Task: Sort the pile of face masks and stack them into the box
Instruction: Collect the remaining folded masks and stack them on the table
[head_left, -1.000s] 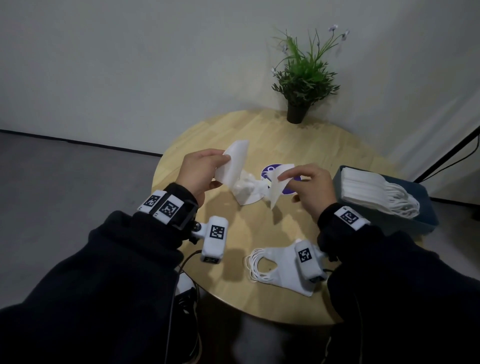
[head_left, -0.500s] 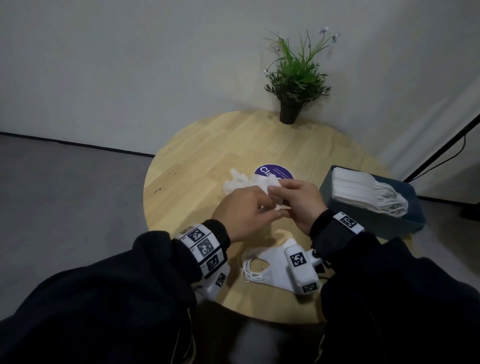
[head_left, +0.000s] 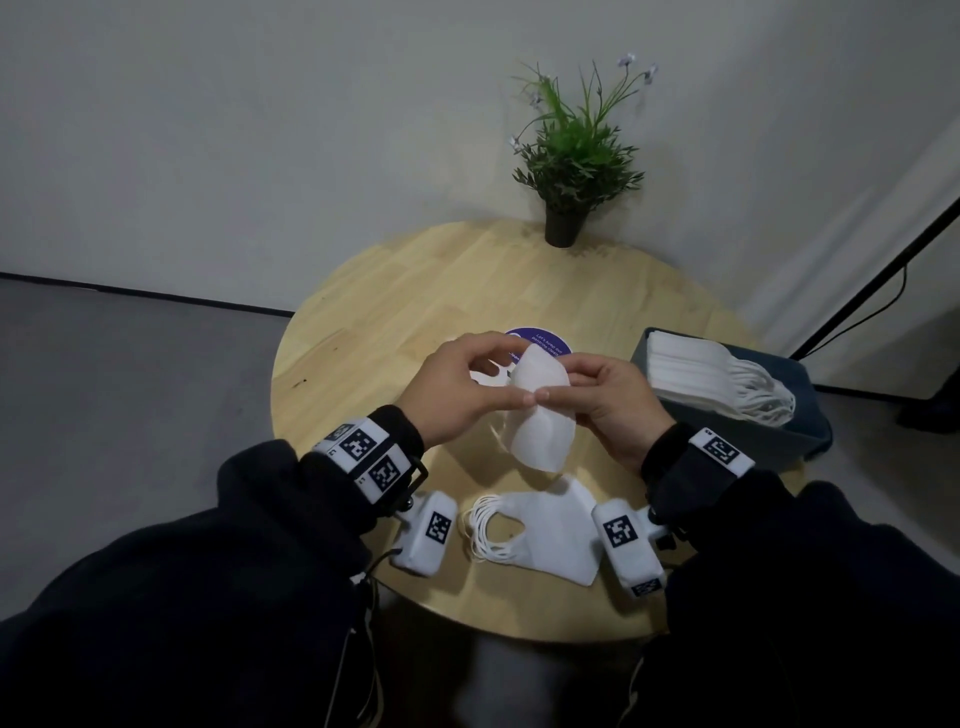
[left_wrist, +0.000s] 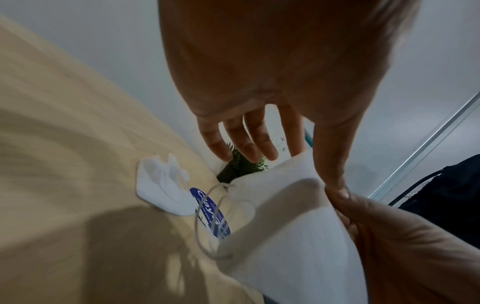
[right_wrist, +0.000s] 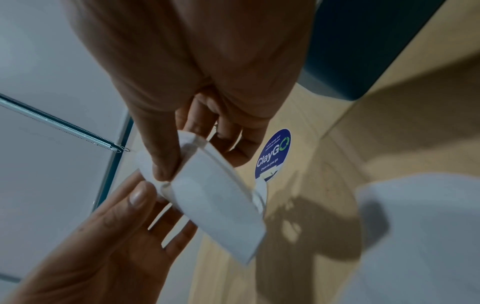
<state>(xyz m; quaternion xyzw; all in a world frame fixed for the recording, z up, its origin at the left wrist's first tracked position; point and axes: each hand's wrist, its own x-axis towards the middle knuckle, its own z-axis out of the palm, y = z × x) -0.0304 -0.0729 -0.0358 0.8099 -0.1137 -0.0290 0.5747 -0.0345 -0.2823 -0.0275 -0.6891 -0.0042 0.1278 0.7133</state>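
Both hands hold one folded white face mask (head_left: 540, 415) upright above the table's middle. My left hand (head_left: 511, 374) pinches its left edge between thumb and forefinger; the left wrist view shows the thumb on the mask (left_wrist: 298, 216). My right hand (head_left: 558, 382) pinches the right edge, with its thumb pressed on the fold of the mask (right_wrist: 215, 205). A flat stack of folded masks (head_left: 545, 530) lies near the front edge under the hands. A loose crumpled mask (left_wrist: 161, 185) lies behind them. The dark blue box (head_left: 779, 441) at the right holds several stacked masks (head_left: 711, 379).
A potted plant (head_left: 569, 156) stands at the far edge of the round wooden table (head_left: 363, 338). A round blue sticker (head_left: 543, 340) is stuck on the tabletop behind the hands. A dark stand leg and cable (head_left: 883, 291) run along the wall at right.
A second ago the hands held the mask spread open. They came together low over the table, and now hold it folded in half and lifted.
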